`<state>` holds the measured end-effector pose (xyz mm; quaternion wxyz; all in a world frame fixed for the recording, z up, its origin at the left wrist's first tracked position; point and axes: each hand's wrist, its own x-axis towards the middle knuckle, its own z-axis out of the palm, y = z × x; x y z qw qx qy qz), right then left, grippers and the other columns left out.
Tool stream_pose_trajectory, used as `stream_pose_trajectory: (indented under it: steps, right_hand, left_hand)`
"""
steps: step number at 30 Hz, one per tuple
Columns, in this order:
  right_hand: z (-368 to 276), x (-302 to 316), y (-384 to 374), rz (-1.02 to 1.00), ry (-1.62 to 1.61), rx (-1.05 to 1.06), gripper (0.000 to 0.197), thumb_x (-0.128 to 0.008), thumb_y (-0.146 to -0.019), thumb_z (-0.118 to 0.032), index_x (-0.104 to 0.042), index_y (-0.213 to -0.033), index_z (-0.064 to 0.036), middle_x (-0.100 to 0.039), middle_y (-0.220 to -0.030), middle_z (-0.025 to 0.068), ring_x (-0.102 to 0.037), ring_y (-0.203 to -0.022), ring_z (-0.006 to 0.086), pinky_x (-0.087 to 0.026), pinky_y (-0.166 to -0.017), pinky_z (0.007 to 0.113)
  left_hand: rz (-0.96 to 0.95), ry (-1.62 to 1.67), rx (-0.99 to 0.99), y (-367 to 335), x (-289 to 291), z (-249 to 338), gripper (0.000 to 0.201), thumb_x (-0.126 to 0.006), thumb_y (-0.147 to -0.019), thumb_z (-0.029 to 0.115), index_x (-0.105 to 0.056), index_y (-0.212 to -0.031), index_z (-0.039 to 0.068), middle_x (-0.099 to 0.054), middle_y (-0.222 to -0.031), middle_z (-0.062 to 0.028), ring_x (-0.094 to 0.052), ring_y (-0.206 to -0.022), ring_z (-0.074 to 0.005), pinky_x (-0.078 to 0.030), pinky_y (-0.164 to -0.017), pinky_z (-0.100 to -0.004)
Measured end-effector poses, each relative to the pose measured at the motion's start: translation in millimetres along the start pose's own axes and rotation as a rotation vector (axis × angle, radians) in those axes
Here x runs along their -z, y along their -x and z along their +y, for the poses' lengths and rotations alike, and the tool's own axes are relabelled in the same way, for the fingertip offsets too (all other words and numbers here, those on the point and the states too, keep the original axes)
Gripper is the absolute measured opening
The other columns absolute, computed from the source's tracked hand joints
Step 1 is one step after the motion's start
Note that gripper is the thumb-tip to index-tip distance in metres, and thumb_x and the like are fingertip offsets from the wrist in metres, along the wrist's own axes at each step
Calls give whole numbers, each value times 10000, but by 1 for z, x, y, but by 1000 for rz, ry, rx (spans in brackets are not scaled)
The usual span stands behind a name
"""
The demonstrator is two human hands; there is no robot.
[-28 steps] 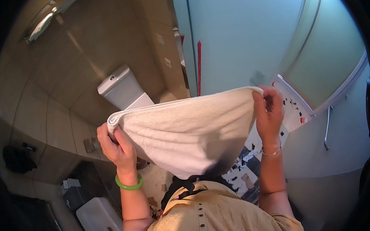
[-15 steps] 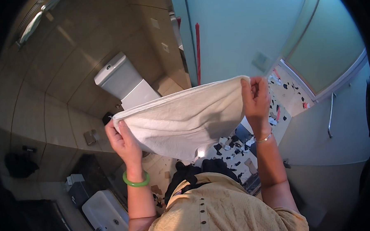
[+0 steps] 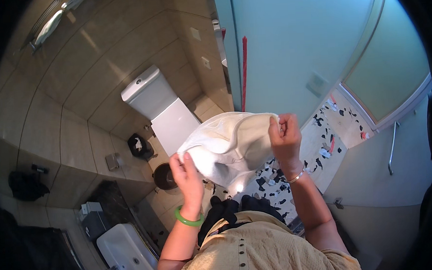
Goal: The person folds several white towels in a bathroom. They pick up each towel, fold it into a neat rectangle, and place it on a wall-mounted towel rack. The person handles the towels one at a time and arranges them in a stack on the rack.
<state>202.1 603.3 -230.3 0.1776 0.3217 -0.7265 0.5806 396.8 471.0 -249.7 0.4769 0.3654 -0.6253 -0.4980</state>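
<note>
A white towel (image 3: 226,149) hangs between my two hands in front of my body, its middle sagging and folded over. My left hand (image 3: 186,177), with a green bangle above the wrist, pinches its left corner between thumb and fingers. At the opposite corner my right hand (image 3: 286,139), wearing a thin metal bracelet, grips the edge with curled fingers. The towel's lower part droops over the floor just ahead of my feet.
A white toilet (image 3: 169,120) stands ahead left, with a black bin (image 3: 139,145) and a dark bucket (image 3: 165,176) beside it. At lower left is a washbasin (image 3: 124,247). Dark and white scraps (image 3: 318,162) litter the floor. A frosted glass door (image 3: 391,175) stands right.
My hands have come closer together, so the towel, stretched out before, now sags and folds in the middle. My view has shifted, and the bin and bucket show more fully.
</note>
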Motion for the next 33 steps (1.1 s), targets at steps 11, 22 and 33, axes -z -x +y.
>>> stream_pose_trajectory:
  steps: [11, 22, 33]
  right_hand:
    - [44, 25, 2, -73, -507, -655, 141, -538, -955, -171, -476, -942, -45, -488, -771, -33, -431, -679, 34, -364, -598, 191]
    - [43, 42, 2, -122, -253, -535, 205, -588, -921, -242, -486, -932, -65, -499, -783, -20, -449, -708, 54, -381, -627, 200]
    - [-9, 76, -26, -1211, 113, -205, 555, -824, -635, -428, -642, -995, -46, -665, -901, 146, -635, -844, 239, -471, -794, 361]
  left_hand:
    - [-163, 202, 245, -19, 36, -36, 164, -481, -979, 173, -533, -998, 18, -571, -903, -7, -504, -814, -66, -428, -742, -229]
    - [-671, -132, 576, 1, 57, -17, 273, -762, -782, 158, -636, -915, -44, -656, -909, -60, -599, -780, -107, -494, -707, -250]
    - [-377, 438, 619, -9, 46, -26, 348, -676, -813, 51, -526, -1109, -54, -631, -1032, -133, -625, -907, -199, -509, -798, -309]
